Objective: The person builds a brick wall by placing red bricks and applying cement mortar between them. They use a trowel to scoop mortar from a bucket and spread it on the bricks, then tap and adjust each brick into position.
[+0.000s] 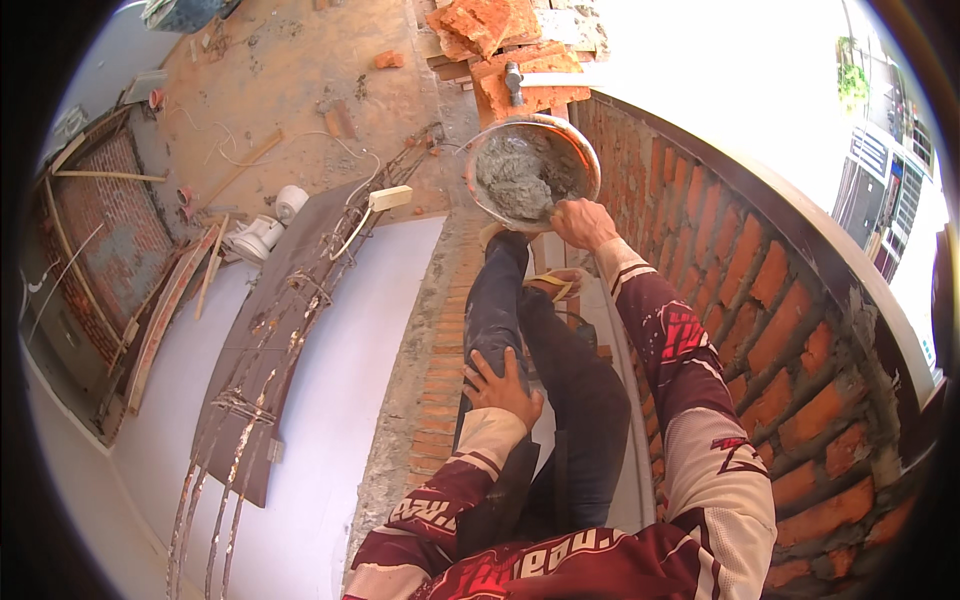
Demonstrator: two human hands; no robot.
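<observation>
At the near rim of the bucket (580, 155), the right hand (585, 224) curls, whether gripping I cannot tell; the left hand (503, 392) spreads over a trousered leg (496, 300).

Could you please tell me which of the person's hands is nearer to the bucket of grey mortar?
Right. The right hand is at the lower-right edge of the bucket, while the left hand rests on the left leg, well back toward the body.
</observation>
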